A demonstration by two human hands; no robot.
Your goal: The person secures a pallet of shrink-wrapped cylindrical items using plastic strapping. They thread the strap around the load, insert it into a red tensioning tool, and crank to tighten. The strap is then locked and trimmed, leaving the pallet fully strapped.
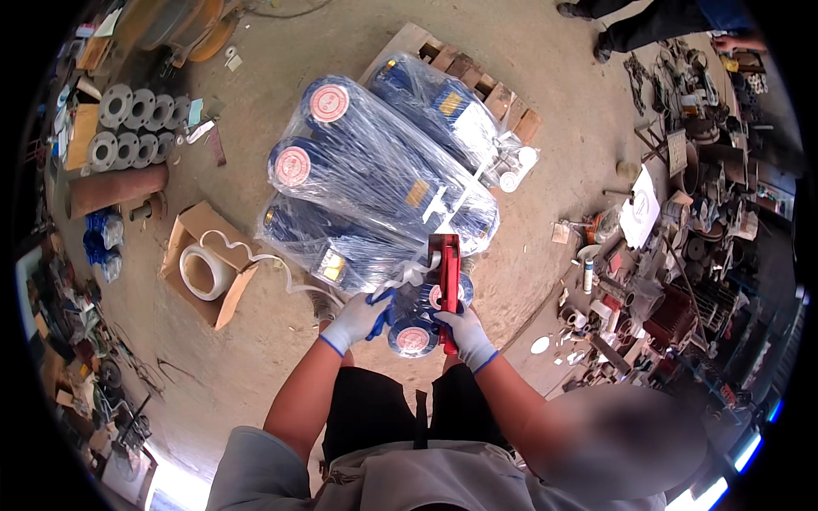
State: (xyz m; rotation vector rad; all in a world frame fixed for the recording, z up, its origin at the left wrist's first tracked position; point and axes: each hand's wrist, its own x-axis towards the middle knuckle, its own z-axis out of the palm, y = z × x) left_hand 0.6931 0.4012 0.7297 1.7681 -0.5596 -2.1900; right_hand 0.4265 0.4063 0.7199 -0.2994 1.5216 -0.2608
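Note:
My right hand, in a white and blue work glove, grips the handle of a red strapping tool. The tool stands against the near side of blue cylinders wrapped in clear film. A white strap runs over the bundle down to the tool's head. My left hand, gloved alike, is closed around the loose strap just left of the tool. From there the strap trails left to a white coil in an open cardboard box. Smaller wrapped blue pieces lie between my hands.
A wooden pallet shows under the bundle's far end. Grey flanges stand in rows at far left, near a rusty pipe. Metal parts and clutter crowd the right. Another person's legs are at far right.

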